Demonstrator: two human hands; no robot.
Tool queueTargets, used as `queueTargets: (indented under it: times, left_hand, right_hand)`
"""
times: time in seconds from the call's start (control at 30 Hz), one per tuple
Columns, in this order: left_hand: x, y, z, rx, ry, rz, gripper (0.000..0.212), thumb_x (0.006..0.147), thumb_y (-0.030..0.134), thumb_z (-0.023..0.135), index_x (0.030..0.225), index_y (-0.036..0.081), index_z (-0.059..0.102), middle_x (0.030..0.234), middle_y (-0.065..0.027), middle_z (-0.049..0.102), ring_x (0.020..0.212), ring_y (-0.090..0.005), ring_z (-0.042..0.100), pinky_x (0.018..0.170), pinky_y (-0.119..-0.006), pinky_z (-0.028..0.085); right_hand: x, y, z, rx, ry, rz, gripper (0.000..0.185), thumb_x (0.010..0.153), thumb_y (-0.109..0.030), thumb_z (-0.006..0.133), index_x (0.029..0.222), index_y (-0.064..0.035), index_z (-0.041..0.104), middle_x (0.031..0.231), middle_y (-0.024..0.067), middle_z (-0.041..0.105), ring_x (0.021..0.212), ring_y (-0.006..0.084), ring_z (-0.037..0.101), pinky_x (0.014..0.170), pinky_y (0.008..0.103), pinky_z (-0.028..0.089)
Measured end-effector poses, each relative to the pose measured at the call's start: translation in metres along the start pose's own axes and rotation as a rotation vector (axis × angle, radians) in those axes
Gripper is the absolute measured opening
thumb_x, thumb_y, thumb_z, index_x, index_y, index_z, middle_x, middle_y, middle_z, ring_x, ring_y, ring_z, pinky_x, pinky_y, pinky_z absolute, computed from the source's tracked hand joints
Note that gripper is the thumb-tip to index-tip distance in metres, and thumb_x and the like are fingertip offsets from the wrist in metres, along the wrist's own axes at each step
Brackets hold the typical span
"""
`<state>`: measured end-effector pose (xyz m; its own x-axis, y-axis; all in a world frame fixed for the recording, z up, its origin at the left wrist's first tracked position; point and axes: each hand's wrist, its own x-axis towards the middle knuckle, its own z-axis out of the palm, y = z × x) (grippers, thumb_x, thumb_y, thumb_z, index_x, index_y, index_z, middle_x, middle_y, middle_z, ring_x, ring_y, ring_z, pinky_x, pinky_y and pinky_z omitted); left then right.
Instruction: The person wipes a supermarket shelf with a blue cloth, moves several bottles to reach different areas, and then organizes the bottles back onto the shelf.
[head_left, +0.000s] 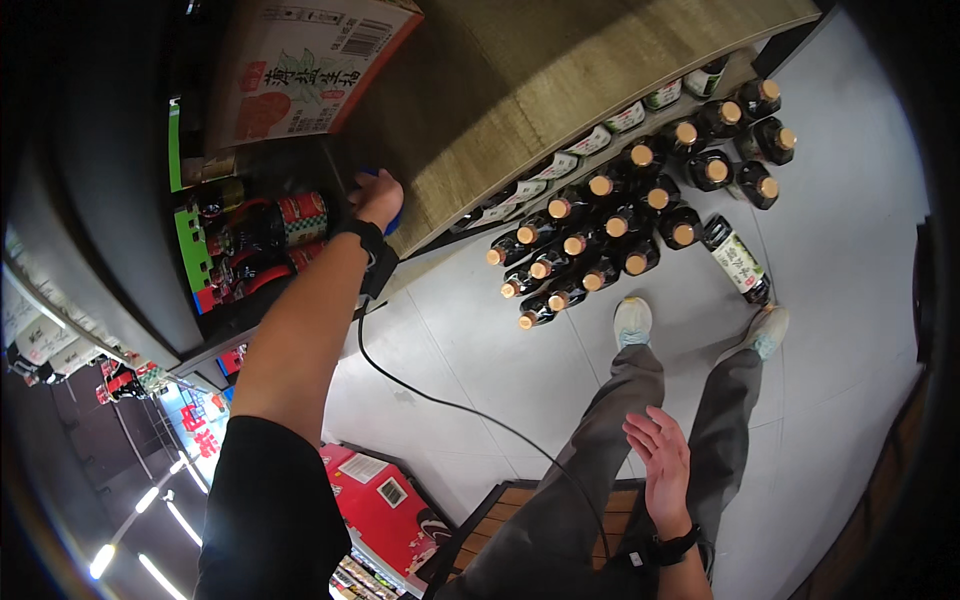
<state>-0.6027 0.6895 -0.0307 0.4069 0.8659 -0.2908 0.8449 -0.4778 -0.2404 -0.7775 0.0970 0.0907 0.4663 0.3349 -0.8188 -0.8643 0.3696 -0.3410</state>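
My left hand (377, 198) is on the brown wooden shelf board (495, 82), its fingers over a blue cloth-like item (394, 219) that is mostly hidden. Close by, bottles with red labels (303, 217) stand on the shelf beside a white-and-orange carton (300, 75). My right hand (663, 465) hangs above my legs, empty, with the fingers apart. Dark bottles with tan caps (616, 226), probably soy sauce, stand grouped on the floor past my feet. One dark bottle with a pale label (736, 259) lies on its side by my shoe.
More labelled bottles (589, 141) line the low shelf under the board. A black cable (457, 406) runs from my left wrist across my lap. Beneath me is a slatted wooden seat (504, 510), with a red carton (390, 502) beside it. Grey tiles (442, 352) cover the floor.
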Motion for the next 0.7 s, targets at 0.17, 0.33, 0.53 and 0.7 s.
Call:
queueTargets:
  times: [0.17, 0.33, 0.53, 0.7]
  left_hand:
    - [0.061, -0.027, -0.012, -0.019, 0.222, 0.162, 0.051, 0.095, 0.043, 0.041, 0.127, 0.003, 0.043, 0.128, -0.0318, 0.048, 0.112, -0.0482, 0.054, 0.095, -0.052, 0.045]
    - [0.054, 0.030, -0.043, -0.121, 0.170, 0.275, 0.050, 0.097, 0.036, 0.039, 0.132, 0.000, 0.041, 0.135, -0.0330, 0.044, 0.121, -0.0503, 0.046, 0.103, -0.051, 0.038]
    - [0.068, 0.018, -0.095, -0.341, -0.065, 0.381, 0.052, 0.103, 0.031, 0.035, 0.147, 0.004, 0.029, 0.146, -0.0143, 0.037, 0.134, -0.0253, 0.037, 0.111, -0.035, 0.029]
    - [0.020, 0.043, -0.111, -0.477, -0.252, 0.334, 0.061, 0.102, 0.039, 0.039, 0.153, 0.011, 0.018, 0.152, -0.0077, 0.030, 0.138, -0.0192, 0.031, 0.114, -0.034, 0.024]
  right_hand:
    - [0.013, 0.027, 0.001, -0.026, -0.020, 0.087, 0.039, 0.102, -0.028, 0.042, 0.129, -0.0012, 0.049, 0.122, 0.0167, 0.061, 0.114, 0.0245, 0.059, 0.101, 0.0358, 0.042]
    - [0.022, 0.049, 0.003, -0.015, 0.073, 0.089, 0.039, 0.102, -0.029, 0.043, 0.129, -0.0018, 0.049, 0.121, 0.0153, 0.061, 0.113, 0.0237, 0.059, 0.100, 0.0352, 0.043]
    - [0.027, 0.065, 0.002, -0.118, 0.026, 0.153, 0.040, 0.101, -0.032, 0.044, 0.129, -0.0030, 0.049, 0.121, 0.0144, 0.062, 0.113, 0.0232, 0.059, 0.100, 0.0347, 0.043]
    - [0.022, 0.072, -0.006, -0.088, 0.062, 0.181, 0.040, 0.102, -0.030, 0.044, 0.129, -0.0017, 0.050, 0.120, 0.0131, 0.062, 0.111, 0.0212, 0.060, 0.098, 0.0312, 0.043]
